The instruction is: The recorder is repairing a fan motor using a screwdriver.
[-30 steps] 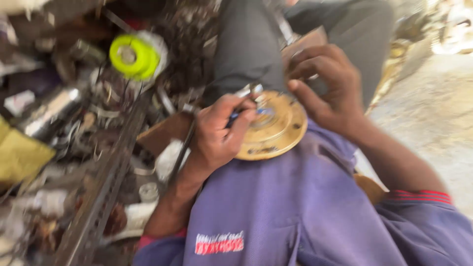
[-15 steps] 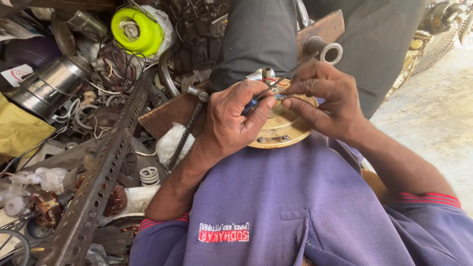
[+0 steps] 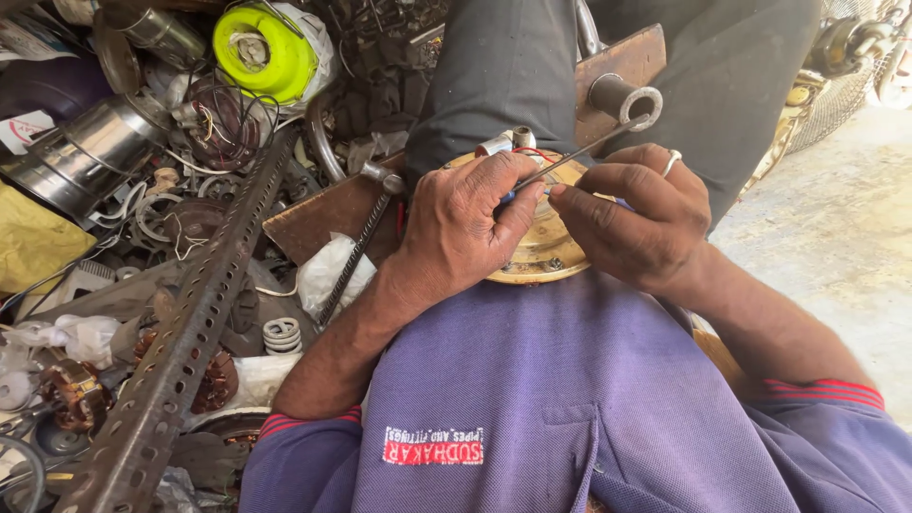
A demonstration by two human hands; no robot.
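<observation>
Both hands' fingers pinch a thin rod (image 3: 581,150) over a brass disc (image 3: 541,249), scrap metal (image 3: 190,190) alongside.

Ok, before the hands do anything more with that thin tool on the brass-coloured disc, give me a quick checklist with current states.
1. Left hand gripping the thin metal tool near its blue handle: ok.
2. Right hand steadying the tool from the other side: ok.
3. Brass-coloured disc resting in the lap under both hands: ok.
4. Tool tip position on the disc: cannot tell, hidden by the fingers.
5. Red wire at the disc's top kept away from the tool shaft: cannot tell, they run close.
6. Perforated steel angle bar clear of the left forearm: ok.
</observation>
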